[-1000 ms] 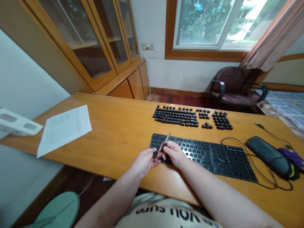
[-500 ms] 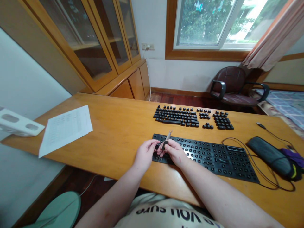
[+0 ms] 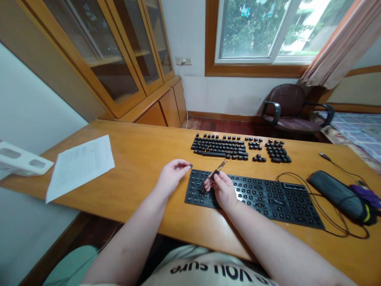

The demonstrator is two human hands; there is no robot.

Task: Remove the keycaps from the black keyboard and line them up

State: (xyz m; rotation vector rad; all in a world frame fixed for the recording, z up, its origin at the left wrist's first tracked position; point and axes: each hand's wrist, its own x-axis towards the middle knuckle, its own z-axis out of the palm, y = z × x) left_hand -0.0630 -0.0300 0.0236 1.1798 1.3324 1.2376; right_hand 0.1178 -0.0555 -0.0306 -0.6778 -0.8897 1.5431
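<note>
My left hand (image 3: 172,176) pinches a small black keycap (image 3: 191,166) just off the far left corner of the keyboard (image 3: 274,214). In my right hand (image 3: 224,190) is a keycap puller (image 3: 214,174), a dark handle with thin metal prongs at its far end and wire loops at its near end. That hand hovers over the left part of the keyboard, which shows bare switches without caps. Behind the keyboard, loose black keycaps (image 3: 238,149) lie in rows arranged like a keyboard layout.
A black cable (image 3: 312,190) winds beside the keyboard. A dark pouch (image 3: 336,194) and a USB plug (image 3: 324,157) lie on the right. To the left are printed papers (image 3: 83,163) and a white holder (image 3: 24,161). A swivel chair (image 3: 287,105) stands beyond the desk.
My left hand has moved left and away from the puller, carrying the keycap past the keyboard's edge. My right hand has shifted slightly right with the puller, which leans more to the right.
</note>
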